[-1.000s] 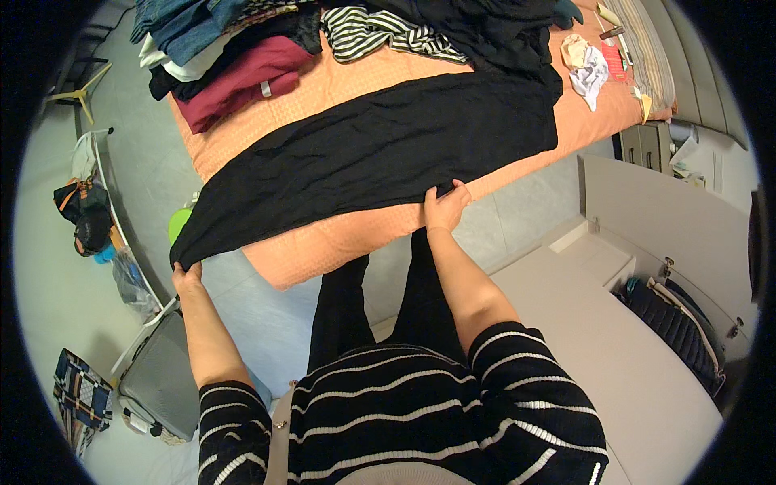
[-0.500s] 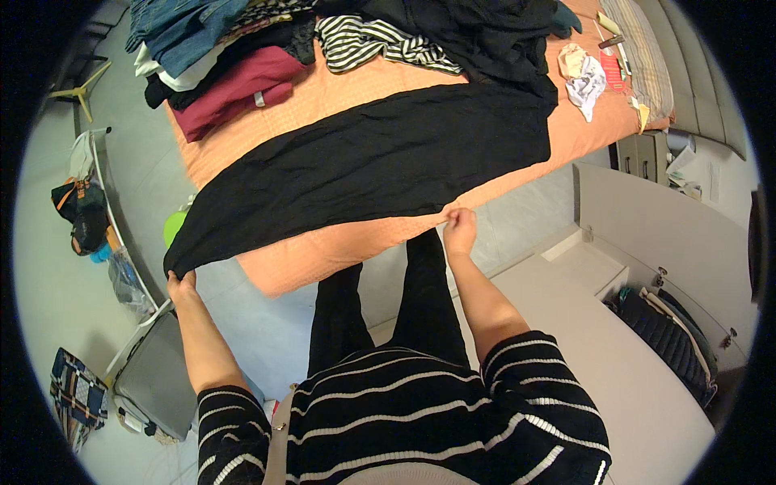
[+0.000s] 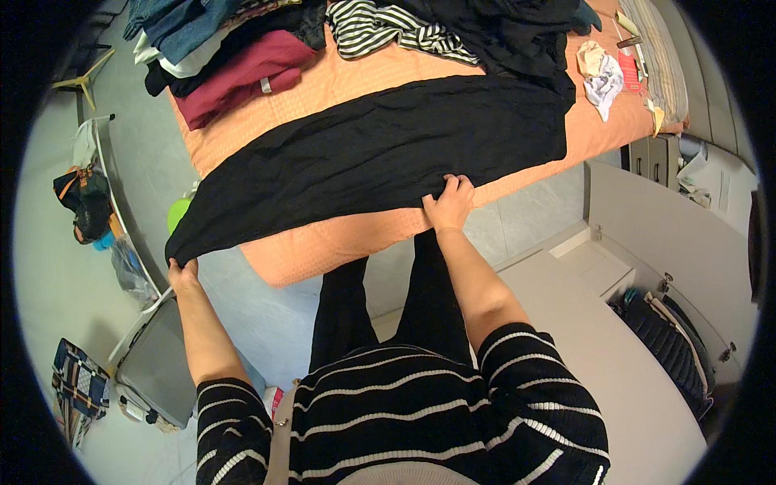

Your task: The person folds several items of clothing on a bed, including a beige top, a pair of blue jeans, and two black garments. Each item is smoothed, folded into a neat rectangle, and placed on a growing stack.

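A pair of black trousers (image 3: 364, 153), by its long tapering shape, lies spread across the peach bed cover (image 3: 323, 242). Its narrow end hangs past the bed's left edge, where my left hand (image 3: 184, 274) pinches the tip between thumb and fingers. My right hand (image 3: 451, 204) rests on the near edge of the black cloth, right of the middle. Its fingers are slightly bent and apart, lying on the fabric rather than closed round it. The wide end of the trousers reaches toward the right side of the bed, close to a heap of dark clothing (image 3: 517, 40).
Behind the trousers are a stack of folded clothes (image 3: 242, 77) and a black-and-white striped garment (image 3: 396, 32). Small pale cloths (image 3: 602, 85) lie at the right. A grey suitcase (image 3: 162, 364) stands on the left floor; a white cabinet with a raised panel (image 3: 655, 218) is at right.
My right hand has gone from pinching near the bed's front edge to lying spread on the cloth's near edge. My left hand still holds the narrow end. The view has shifted slightly.
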The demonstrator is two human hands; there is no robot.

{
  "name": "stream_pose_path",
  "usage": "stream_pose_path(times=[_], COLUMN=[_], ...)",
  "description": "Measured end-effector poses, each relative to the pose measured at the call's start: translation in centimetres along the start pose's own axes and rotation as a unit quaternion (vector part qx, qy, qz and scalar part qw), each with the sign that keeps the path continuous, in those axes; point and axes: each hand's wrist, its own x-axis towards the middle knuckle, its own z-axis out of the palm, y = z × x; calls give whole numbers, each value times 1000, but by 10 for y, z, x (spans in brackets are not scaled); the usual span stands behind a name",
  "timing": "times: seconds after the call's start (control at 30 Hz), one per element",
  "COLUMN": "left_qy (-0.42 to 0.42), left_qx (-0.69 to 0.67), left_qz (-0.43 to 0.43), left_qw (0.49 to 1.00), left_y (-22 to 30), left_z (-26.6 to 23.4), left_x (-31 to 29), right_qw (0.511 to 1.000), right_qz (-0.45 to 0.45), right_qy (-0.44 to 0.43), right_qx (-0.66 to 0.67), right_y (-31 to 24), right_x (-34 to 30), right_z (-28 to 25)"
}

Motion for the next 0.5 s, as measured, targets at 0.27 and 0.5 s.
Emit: stream_pose_path(times=[0.27, 0.5], left_qy=[18, 17], left_qx=[3, 27], left_qz=[4, -11], left_qw=[1000, 999], left_y=[-5, -26], left_z=[-4, -10], left_x=[-4, -20], right_qw=[998, 995], right_qz=[50, -71], right_qy=[27, -33], right_qx=[-14, -65], right_y=[11, 51], right_x=[3, -36], right_z=[2, -26])
